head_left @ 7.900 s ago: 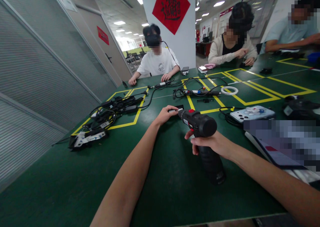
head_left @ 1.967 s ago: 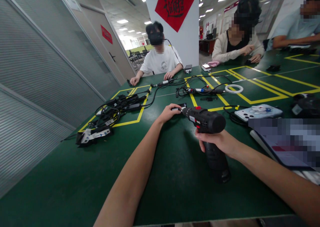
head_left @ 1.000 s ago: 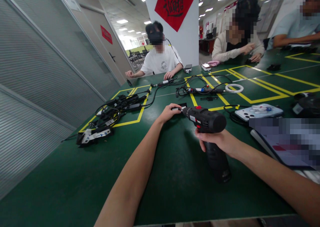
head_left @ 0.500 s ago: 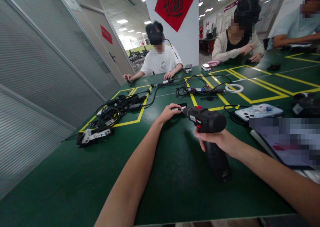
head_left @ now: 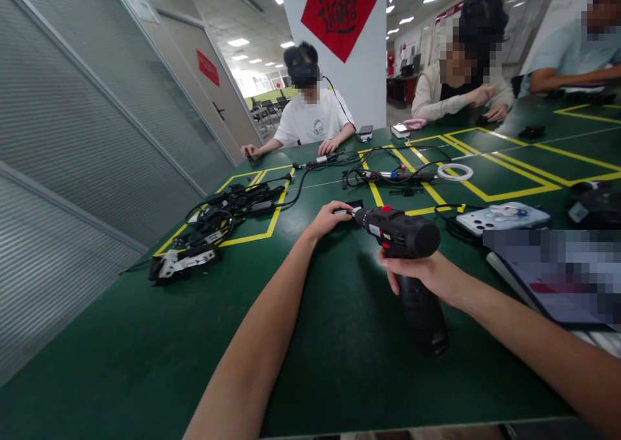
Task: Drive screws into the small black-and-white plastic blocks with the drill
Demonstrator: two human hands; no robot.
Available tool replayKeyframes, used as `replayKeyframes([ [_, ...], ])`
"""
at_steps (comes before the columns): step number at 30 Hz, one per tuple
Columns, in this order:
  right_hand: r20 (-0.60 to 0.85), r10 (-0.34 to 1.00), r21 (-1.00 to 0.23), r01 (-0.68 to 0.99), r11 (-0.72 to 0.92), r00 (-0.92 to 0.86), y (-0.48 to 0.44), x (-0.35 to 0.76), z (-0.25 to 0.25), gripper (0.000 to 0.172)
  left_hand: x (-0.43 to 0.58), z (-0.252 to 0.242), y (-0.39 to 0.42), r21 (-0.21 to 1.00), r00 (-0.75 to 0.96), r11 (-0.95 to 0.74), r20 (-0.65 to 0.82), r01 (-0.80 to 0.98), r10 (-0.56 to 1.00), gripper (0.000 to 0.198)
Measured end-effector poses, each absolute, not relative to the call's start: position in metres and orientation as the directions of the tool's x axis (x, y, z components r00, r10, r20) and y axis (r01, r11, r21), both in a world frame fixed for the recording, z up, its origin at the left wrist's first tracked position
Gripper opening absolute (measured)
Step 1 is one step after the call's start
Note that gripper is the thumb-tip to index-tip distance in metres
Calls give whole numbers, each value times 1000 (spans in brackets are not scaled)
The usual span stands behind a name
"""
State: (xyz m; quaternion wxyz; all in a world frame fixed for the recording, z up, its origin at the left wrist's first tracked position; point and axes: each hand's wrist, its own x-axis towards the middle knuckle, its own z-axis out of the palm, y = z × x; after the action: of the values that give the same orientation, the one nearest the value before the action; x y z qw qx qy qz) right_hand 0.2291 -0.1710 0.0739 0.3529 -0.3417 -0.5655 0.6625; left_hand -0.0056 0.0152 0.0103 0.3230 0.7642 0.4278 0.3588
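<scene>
My right hand [head_left: 412,268] is closed round the grip of a black cordless drill [head_left: 400,231] with red buttons. The drill points forward and left, its battery end low over the green table [head_left: 334,362]. My left hand [head_left: 330,217] is closed on a small dark part [head_left: 356,205] lying at the tip of the drill's bit. Fingers and chuck cover much of that part, so its kind does not show. The bit's tip meets the part or sits very close to it; I cannot tell which.
Tangled black cables [head_left: 233,210] lie at left behind a black-and-white piece [head_left: 184,263]. Further off are a soldering-iron-like tool [head_left: 398,175] and a white ring [head_left: 455,171]. A phone [head_left: 504,217] and a tablet [head_left: 557,285] lie at right. Several people sit across the table.
Almost nothing differs. Both hands and the drill keep their places, and the view has shifted very slightly.
</scene>
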Motion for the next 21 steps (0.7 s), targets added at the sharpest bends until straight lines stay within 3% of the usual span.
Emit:
replayKeyframes([
  [21,-68,855,-993,-52,-110,-514,-172,230,75,21,-6,11,15,796,379,-425,268,431,886,28],
])
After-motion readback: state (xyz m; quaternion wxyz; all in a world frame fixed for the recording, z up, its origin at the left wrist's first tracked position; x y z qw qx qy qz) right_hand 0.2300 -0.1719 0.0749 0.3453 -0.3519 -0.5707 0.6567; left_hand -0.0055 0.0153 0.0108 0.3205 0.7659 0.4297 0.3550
